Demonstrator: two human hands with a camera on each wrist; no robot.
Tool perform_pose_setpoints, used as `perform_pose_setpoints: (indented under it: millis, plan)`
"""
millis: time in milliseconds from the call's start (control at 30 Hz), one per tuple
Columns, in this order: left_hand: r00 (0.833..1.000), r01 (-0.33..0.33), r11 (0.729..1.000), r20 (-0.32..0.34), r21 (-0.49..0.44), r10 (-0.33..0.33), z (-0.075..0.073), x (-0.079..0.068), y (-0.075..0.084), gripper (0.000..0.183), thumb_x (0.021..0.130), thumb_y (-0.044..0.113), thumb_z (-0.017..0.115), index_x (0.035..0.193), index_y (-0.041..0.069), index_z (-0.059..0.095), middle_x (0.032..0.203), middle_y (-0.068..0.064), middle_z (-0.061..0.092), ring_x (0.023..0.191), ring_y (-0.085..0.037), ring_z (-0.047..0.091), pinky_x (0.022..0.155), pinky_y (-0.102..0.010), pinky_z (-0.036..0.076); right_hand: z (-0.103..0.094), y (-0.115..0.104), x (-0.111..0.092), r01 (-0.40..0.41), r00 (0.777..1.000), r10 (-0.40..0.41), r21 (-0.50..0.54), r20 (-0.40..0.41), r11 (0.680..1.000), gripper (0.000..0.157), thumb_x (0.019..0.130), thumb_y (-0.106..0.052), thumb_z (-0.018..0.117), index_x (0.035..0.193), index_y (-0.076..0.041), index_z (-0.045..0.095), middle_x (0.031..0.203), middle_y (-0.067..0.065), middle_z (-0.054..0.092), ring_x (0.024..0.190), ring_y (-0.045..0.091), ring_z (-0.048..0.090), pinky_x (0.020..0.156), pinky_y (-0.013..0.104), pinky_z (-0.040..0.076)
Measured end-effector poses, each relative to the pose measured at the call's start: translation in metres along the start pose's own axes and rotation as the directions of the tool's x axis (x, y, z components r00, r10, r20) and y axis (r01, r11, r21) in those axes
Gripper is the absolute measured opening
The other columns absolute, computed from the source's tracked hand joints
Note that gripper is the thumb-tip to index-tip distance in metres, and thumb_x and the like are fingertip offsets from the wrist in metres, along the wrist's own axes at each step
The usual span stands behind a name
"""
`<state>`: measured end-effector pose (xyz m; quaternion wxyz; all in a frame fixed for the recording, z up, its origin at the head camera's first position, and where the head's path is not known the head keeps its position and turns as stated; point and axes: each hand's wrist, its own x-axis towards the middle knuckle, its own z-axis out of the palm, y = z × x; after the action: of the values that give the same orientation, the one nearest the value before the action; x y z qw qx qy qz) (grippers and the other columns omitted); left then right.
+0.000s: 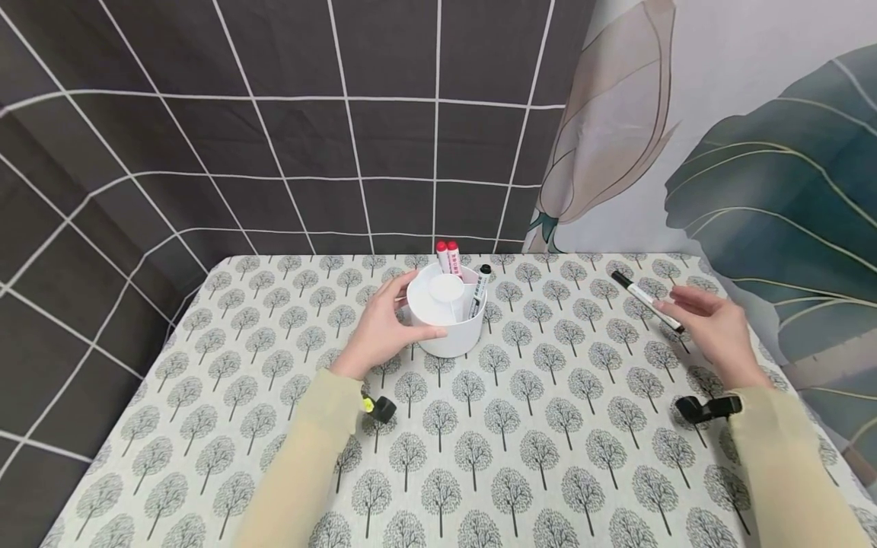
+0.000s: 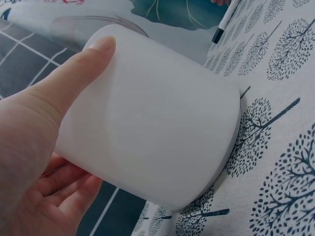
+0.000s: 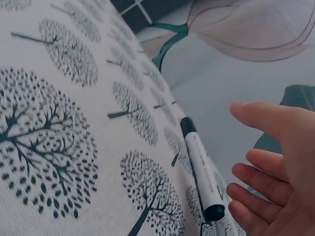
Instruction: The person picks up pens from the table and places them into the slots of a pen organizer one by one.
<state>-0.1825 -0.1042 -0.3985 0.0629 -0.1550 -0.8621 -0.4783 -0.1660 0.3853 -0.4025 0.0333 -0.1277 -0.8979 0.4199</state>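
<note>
A round white pen holder (image 1: 448, 342) stands on the table at the back middle. My left hand (image 1: 384, 327) grips its left side, thumb across the near wall and fingers round behind. In the left wrist view the holder's smooth wall (image 2: 162, 113) fills the middle. Two red-capped markers (image 1: 448, 257) and a black-capped marker (image 1: 481, 289) stand inside it. On the right lies a white marker (image 1: 646, 301) with black ends. My right hand (image 1: 715, 331) is beside that marker with fingers relaxed and apart from it, as the right wrist view shows.
The table wears a white cloth (image 1: 507, 457) printed with grey trees. Behind it hangs a dark curtain (image 1: 288, 137) with a white grid. A pale curtain (image 1: 699, 99) with large leaves runs along the back right and right side.
</note>
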Motion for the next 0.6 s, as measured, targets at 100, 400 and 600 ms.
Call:
perform_pose_setpoints:
  millis: [100,400,600]
  plan:
    - [1.000,-0.001,1.000,0.000,-0.008,0.001,0.000,0.000,0.000,0.110,0.052,0.059,0.083,0.142,0.017,0.039,0.127,0.006,0.050,0.111,-0.007,0.049,0.094,-0.028,0.042,0.002,0.006,0.004,0.032,0.999,-0.033,-0.042,-0.002,0.999,0.079,0.080,-0.056,0.063,0.141,-0.010,0.043,0.134,0.017,0.048,0.116,0.027,0.046,0.086,0.032,0.043]
    - [1.000,-0.004,1.000,0.000,-0.006,0.004,0.001,0.000,-0.001,0.109,0.052,0.059,0.083,0.142,0.017,0.039,0.127,0.008,0.049,0.111,-0.006,0.048,0.093,-0.025,0.042,0.005,0.015,0.007,0.095,0.994,-0.101,-0.140,-0.041,0.986,0.073,0.080,-0.051,0.068,0.133,-0.004,0.052,0.117,0.019,0.060,0.077,-0.012,0.046,0.064,0.010,0.041]
    - [1.000,-0.004,1.000,-0.003,-0.012,0.004,0.001,0.000,0.000,0.108,0.052,0.058,0.084,0.141,0.017,0.040,0.126,0.008,0.050,0.111,-0.006,0.048,0.093,-0.024,0.041,0.007,0.018,0.007,0.097,0.993,-0.107,-0.180,-0.048,0.979,0.066,0.081,-0.046,0.069,0.128,-0.002,0.056,0.108,0.017,0.061,0.075,-0.003,0.049,0.059,0.020,0.042]
